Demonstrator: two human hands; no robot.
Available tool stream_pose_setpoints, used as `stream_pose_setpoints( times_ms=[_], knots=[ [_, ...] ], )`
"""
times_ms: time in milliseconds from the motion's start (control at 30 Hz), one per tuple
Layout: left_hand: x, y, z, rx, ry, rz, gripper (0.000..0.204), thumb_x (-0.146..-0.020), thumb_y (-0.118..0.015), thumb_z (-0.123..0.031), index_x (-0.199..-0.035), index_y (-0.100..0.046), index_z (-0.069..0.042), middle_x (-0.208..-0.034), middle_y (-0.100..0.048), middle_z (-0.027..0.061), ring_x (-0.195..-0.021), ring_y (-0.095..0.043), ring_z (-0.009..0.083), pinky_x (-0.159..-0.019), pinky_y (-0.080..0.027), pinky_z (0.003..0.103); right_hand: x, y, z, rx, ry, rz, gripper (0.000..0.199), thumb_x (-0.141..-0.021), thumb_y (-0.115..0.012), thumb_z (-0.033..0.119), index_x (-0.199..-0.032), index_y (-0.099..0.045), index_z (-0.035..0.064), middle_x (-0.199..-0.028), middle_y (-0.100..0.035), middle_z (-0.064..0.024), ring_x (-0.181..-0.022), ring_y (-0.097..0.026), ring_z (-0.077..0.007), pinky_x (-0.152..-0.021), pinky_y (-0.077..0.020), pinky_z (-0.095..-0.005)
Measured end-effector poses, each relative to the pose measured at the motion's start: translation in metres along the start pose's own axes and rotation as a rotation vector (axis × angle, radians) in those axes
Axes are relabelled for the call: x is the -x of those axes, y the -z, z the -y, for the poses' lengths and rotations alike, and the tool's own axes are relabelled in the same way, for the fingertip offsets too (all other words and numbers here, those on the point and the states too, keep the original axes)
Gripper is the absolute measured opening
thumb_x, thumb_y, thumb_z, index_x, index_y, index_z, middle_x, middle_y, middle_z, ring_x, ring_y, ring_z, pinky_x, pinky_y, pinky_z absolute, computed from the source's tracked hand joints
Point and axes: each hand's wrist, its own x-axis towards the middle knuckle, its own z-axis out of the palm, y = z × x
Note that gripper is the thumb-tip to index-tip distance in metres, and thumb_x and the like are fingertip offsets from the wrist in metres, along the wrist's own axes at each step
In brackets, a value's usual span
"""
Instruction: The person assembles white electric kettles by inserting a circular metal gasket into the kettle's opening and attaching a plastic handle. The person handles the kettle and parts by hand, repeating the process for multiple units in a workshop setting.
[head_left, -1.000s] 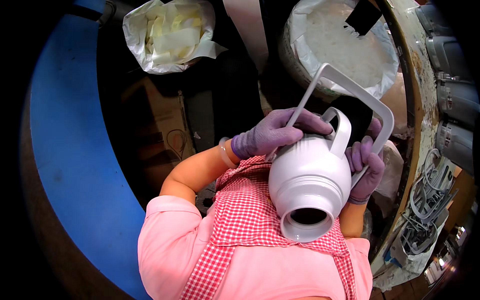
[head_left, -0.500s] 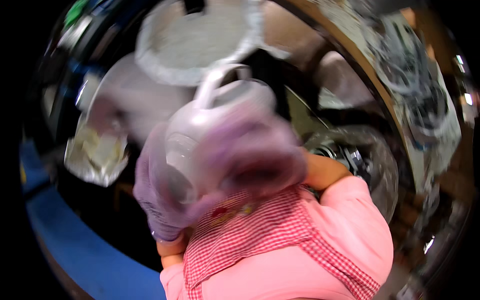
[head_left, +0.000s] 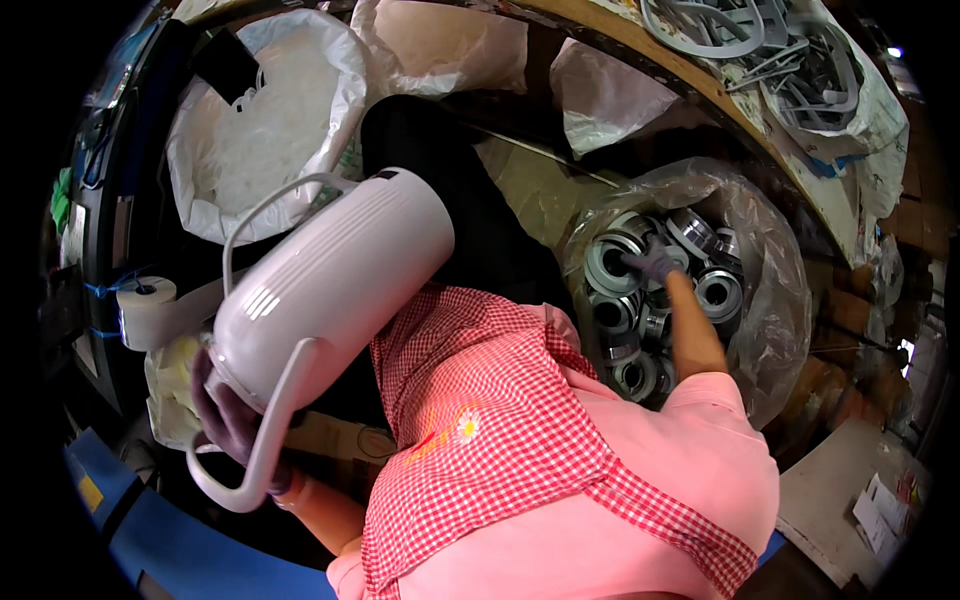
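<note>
A pale lilac-grey vacuum jug (head_left: 340, 270) lies tilted across my lap, its base toward the upper right. It has a big side handle and a thin carrying bail. My left hand (head_left: 228, 415), in a purple glove, is closed round its lower-left end, partly hidden by the handle. To the right, my gloved right hand (head_left: 655, 262) reaches into a clear plastic bag (head_left: 765, 330) full of grey and metallic collars. Its fingers are spread apart, with one at the opening of a grey collar (head_left: 612, 268). Whether they grip the collar's rim is not clear.
A white-lined container (head_left: 345, 75) of clear pieces stands at the upper left, near a roll of clear film (head_left: 147, 308). Grey plastic handles (head_left: 820, 70) lie in a sack on the bench at the upper right. A blue surface (head_left: 200, 550) is at the lower left.
The jug has swung left and down, from upright before me to lying tilted. My right hand has left it and moved right into the bag of collars. My left hand stays on it.
</note>
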Motion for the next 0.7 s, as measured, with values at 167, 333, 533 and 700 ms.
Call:
stream_pose_setpoints(
  times_ms=[167,333,533,700],
  knots=[
    [-0.011,0.026,-0.005,0.12,0.104,-0.112,0.051,-0.107,-0.045,-0.033,-0.147,-0.039,-0.002,-0.14,-0.052,0.0261,-0.123,-0.056,0.0392,-0.101,-0.048,0.05,0.003,0.033,0.033,-0.11,-0.01,0.338,0.101,-0.073,-0.081,0.047,-0.15,-0.037,-0.0008,-0.139,-0.057,-0.0225,-0.124,-0.057,-0.0323,-0.102,-0.047,-0.0399],
    [0.047,0.021,0.057,0.675,0.497,-0.354,0.063,-0.102,-0.047,-0.039,-0.147,-0.041,0.004,-0.143,-0.052,0.0213,-0.127,-0.054,0.0336,-0.109,-0.043,0.049,0.091,0.18,0.124,-0.758,0.633,0.077,0.073,-0.082,-0.079,0.042,-0.134,-0.05,-0.0004,-0.118,-0.063,-0.0091,-0.101,-0.061,-0.0185,-0.093,-0.0504,-0.0341],
    [0.038,-0.035,0.055,0.928,0.575,-0.385,0.061,-0.101,-0.045,-0.043,-0.141,-0.05,0.003,-0.135,-0.059,0.0185,-0.122,-0.057,0.0296,-0.106,-0.045,0.046,0.177,0.215,0.309,-1.084,0.891,0.045,0.074,-0.078,-0.081,0.036,-0.134,-0.051,-0.0013,-0.107,-0.065,-0.0104,-0.097,-0.062,-0.0195,-0.089,-0.0509,-0.0331],
    [0.06,-0.023,0.066,1.136,0.613,-0.553,0.06,-0.102,-0.045,-0.047,-0.137,-0.054,0.0,-0.134,-0.06,0.0143,-0.123,-0.057,0.0272,-0.107,-0.045,0.044,0.209,0.191,0.396,-0.651,1.567,-0.332,0.099,-0.045,-0.097,0.032,-0.131,-0.06,-0.0016,-0.119,-0.061,-0.017,-0.109,-0.06,-0.0318,-0.099,-0.0475,-0.0461]
  ],
)
